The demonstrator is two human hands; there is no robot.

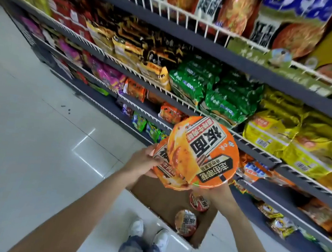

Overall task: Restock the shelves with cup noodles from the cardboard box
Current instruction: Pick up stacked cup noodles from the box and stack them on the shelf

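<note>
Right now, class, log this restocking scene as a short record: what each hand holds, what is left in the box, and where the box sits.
left hand: holds the lower orange noodle bowl
right hand: holds the upper orange noodle bowl
cardboard box: open, on the floor by the shelves
in box: two red cup noodles

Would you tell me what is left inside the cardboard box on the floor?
Two red-lidded cup noodles lie in the cardboard box. Its far end is hidden behind the two orange bowls and the hands, left hand and right hand, holding them.
</note>
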